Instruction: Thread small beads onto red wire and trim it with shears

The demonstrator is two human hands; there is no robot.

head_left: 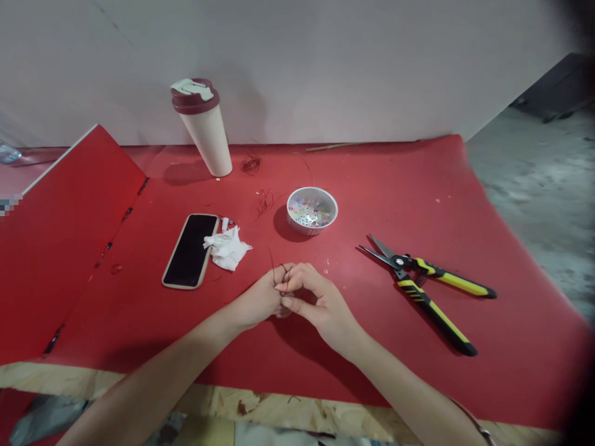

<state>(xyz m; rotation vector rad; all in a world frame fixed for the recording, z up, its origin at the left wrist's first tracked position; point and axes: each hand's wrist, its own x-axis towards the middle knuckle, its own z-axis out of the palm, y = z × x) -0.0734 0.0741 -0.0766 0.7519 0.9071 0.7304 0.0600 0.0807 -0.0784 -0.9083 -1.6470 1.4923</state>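
My left hand (260, 300) and my right hand (328, 310) meet over the red table, near its front. Between them is a thin dark cord (271, 257); one end sticks up above the left hand and a loop shows at the fingers. The right thumb and index finger pinch it close to a tiny dark piece, too small to name. Curled fingers of my left hand grip the cord, partly hidden behind the right hand. Beyond them stands a round perforated metal bowl (312, 226) with small pale and coloured pieces inside.
Spring-handled snips (418, 279) lie at right, blades apart. To the left are a phone (188, 251), crumpled tissue (229, 249) and a lidded cup (204, 133). Tangled red strands (251, 163) lie near the wall (325, 74). The table's edge (260, 399) runs along the front.
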